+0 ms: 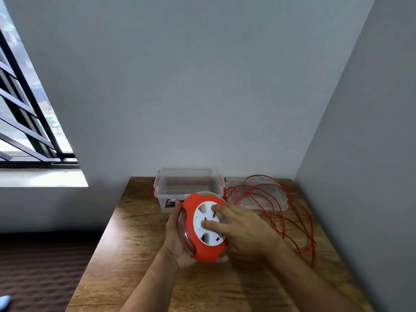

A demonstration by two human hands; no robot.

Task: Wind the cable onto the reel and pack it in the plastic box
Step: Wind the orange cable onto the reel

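Orange reel (203, 226) cupped in left hand (176, 239), right hand (245, 233) fingers spread on its white hub

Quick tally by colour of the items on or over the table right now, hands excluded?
Orange: 2, the cable in loose loops and the orange-and-white reel held above the table
Clear plastic: 2, the open box and its lid lying beside it
Total: 4
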